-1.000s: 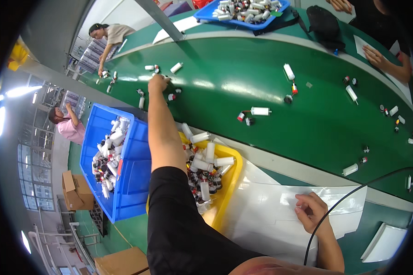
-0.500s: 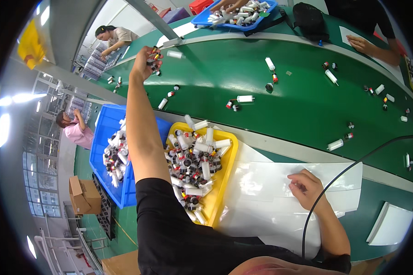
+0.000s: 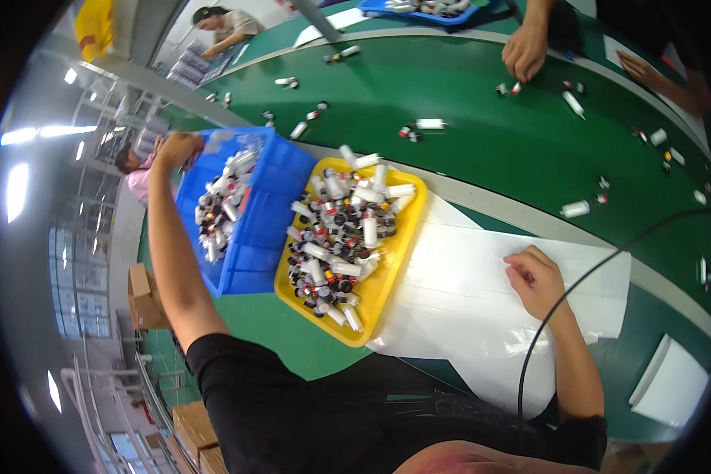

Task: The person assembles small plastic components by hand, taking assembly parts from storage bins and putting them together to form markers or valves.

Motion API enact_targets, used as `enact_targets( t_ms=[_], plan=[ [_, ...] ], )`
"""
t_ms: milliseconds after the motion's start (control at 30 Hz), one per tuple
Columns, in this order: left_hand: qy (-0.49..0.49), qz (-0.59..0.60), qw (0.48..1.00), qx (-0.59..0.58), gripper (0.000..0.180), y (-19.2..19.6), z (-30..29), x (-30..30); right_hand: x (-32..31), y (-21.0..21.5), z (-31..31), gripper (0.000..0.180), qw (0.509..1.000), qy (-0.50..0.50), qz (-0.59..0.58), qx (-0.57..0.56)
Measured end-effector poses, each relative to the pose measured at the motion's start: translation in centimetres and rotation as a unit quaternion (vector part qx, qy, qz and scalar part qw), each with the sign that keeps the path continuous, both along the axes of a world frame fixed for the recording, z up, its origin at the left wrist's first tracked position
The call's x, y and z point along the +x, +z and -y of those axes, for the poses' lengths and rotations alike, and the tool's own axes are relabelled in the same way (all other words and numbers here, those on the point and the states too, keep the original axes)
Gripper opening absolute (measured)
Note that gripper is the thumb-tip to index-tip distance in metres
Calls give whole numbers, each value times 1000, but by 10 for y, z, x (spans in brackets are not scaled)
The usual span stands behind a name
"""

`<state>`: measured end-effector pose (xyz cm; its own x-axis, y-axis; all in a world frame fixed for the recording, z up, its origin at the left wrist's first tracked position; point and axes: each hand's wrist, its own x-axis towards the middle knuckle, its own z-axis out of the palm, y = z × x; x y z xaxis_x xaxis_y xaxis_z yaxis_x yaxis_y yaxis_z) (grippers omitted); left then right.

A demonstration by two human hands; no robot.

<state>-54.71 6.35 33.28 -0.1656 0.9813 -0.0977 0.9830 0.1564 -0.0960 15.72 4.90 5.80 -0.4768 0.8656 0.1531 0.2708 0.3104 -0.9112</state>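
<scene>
My left hand (image 3: 180,150) is at the far left rim of a deep blue bin (image 3: 280,182), and its fingers are smeared by motion. A pale blurred shape shows just beside the fingertips; whether the hand still grips anything is unclear. Inside the bin lies a heap of small white cylinders (image 3: 241,162) with black and red caps. Right of it stands a yellow tray (image 3: 409,245) piled with the same capped cylinders (image 3: 370,231). My right hand (image 3: 536,280) hovers or rests over a glossy white sheet (image 3: 458,300), fingers loosely curled, nothing visible in them.
Across the green belt (image 3: 355,91), cylinders and caps lie in small groups. A co-worker's hand (image 3: 525,51) reaches to one group; another blue tray (image 3: 450,17) is beyond. A black cable (image 3: 557,304) crosses near my right arm. Cardboard boxes (image 3: 146,296) stand at left.
My left hand has gone from over the belt, with several small capped parts in it, left to the blue bin. A co-worker's hand has come over the belt. My right hand stays curled.
</scene>
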Motion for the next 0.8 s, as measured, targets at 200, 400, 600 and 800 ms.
enact_targets(
  t_ms=[200, 400, 600, 800],
  plan=[
    [274, 59, 957, -79, 32, -57, -19, 97, 5, -10, -3, 10, 1000, -4, 13, -12],
    [74, -181, 976, -100, 30, -56, -57, 119, 8, -2, 1, 9, 999, 6, 27, -20],
    [-128, -72, 989, -15, 32, -133, -159, 310, 13, -2, 1, 9, 999, 7, 33, -8],
    [-163, 4, 983, -80, 47, -242, -192, 369, 9, -3, 3, 9, 1000, 13, 7, 19]
  ],
)
